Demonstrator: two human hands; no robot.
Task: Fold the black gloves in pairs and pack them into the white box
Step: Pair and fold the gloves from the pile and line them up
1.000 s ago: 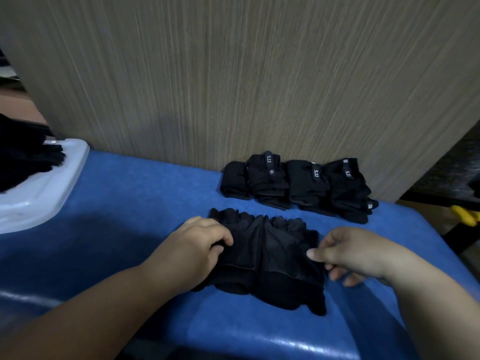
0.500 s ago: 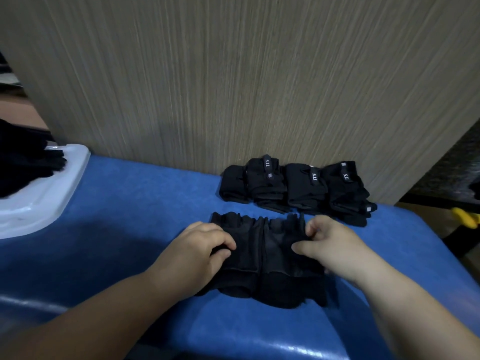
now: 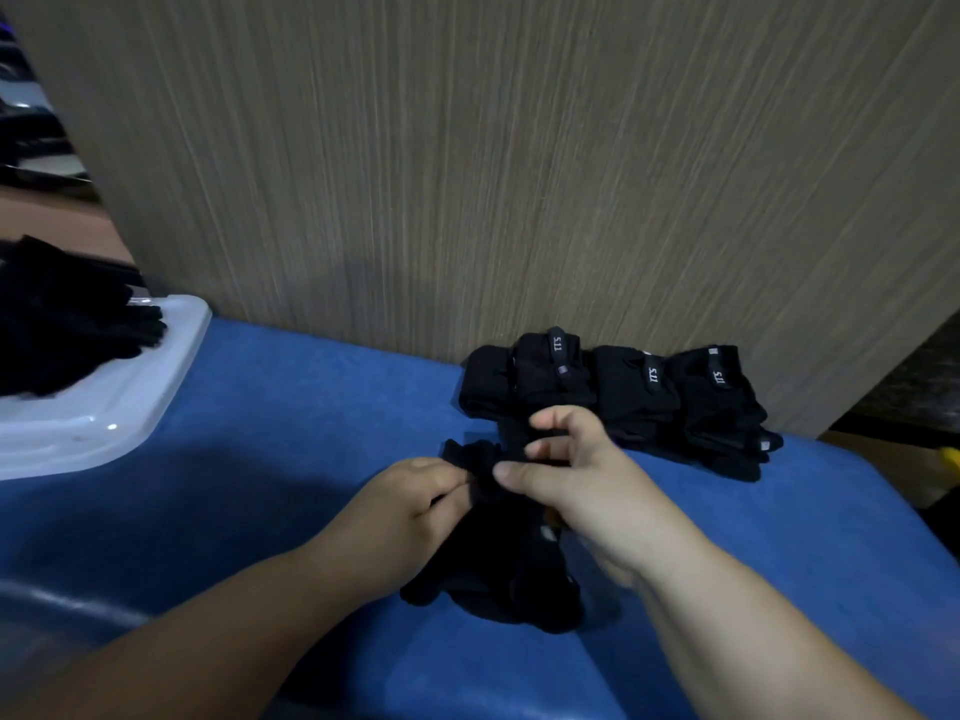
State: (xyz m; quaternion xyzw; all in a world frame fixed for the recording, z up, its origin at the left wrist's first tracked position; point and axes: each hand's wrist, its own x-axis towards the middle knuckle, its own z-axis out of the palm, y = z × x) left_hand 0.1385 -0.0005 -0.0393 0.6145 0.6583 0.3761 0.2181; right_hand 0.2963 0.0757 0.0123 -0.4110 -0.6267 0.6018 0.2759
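Note:
A pair of black gloves (image 3: 493, 574) lies bunched on the blue table between my hands. My left hand (image 3: 400, 517) pinches the pair's left edge near the finger ends. My right hand (image 3: 582, 480) grips the right glove, its thumb and fingers curled over the cloth, and has it drawn over onto the left one. Behind them, a row of several folded glove pairs (image 3: 623, 397) with small white labels stands against the wood panel. The white box (image 3: 104, 407) sits at the far left with a heap of loose black gloves (image 3: 62, 319) on it.
A tall wood-grain panel (image 3: 467, 174) closes off the back of the blue table (image 3: 291, 407). The table's right edge drops to a dark floor with a yellow object (image 3: 950, 454).
My right hand has moved left across the pair, folding the right glove over the left one. The flat, spread pair is now a narrow bundle. My left hand stays at the left edge.

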